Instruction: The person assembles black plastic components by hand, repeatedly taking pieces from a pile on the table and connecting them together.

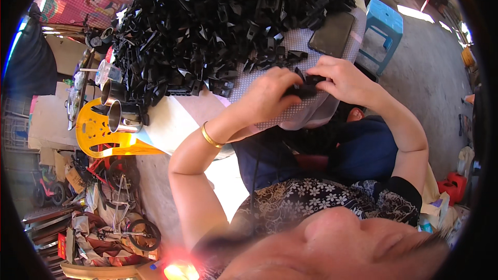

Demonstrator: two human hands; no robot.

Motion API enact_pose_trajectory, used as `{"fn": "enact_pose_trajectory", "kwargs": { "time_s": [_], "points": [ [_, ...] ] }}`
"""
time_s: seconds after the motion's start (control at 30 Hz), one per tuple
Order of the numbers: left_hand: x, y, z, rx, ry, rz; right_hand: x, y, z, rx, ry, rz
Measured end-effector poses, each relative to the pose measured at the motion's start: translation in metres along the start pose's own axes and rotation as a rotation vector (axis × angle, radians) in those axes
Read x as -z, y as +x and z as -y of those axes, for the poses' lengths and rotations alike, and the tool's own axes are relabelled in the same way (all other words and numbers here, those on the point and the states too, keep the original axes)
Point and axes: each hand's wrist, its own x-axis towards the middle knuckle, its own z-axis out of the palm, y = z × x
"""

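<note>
Just past the near edge of the cloth-covered table [311,109], my two hands come together over my lap. My left hand [267,93] is closed, thumb and fingers around a black plastic part [305,92]. From the other side my right hand [340,79] pinches a small black plastic piece [314,79] against that part. Fingers hide much of both, so I cannot tell whether they are joined. Beyond them a large heap of similar black plastic parts [223,15] covers the table. A dark, flat, phone-like slab [332,33] lies to the heap's right.
At the table's left edge stand two metal cups, the nearer cup [124,117] beside a yellow plastic chair [88,132]. A clear plastic cup [109,71] is behind them. A blue stool [385,18] stands right of the table. Bicycles [122,192] and clutter fill the lower left.
</note>
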Motion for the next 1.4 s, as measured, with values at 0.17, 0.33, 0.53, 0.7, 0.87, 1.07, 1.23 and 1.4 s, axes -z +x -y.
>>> {"fn": "enact_pose_trajectory", "kwargs": {
  "time_s": [0.17, 0.33, 0.53, 0.7, 0.87, 1.07, 1.23, 1.4],
  "points": [
    [0.003, 0.003, 0.017, 0.116, 0.16, -0.209, -0.002, -0.002, -0.003, -0.017, -0.229, -0.191],
    [0.001, 0.0, 0.006, 0.146, -0.08, -0.093, 0.003, -0.002, 0.009, 0.069, -0.076, -0.216],
    [0.008, -0.002, -0.018, 0.43, -0.018, -0.008, 0.006, -0.01, 0.009, 0.047, -0.188, 0.007],
    [0.005, -0.005, -0.007, 0.621, -0.502, 0.061, 0.005, -0.007, 0.006, 0.073, -0.161, -0.025],
    [0.013, -0.007, 0.005, 0.261, 0.05, 0.013, 0.005, -0.005, 0.01, 0.028, -0.087, -0.087],
    [-0.007, -0.003, 0.006, 0.131, 0.187, -0.181, 0.0, -0.005, 0.019, 0.102, -0.049, -0.097],
    [0.001, -0.005, 0.003, 0.249, -0.015, -0.148, 0.008, -0.005, 0.02, 0.094, -0.237, -0.048],
    [0.007, -0.005, 0.002, 0.283, -0.041, -0.09, 0.002, 0.0, 0.012, 0.142, -0.18, -0.06]
  ]
}}
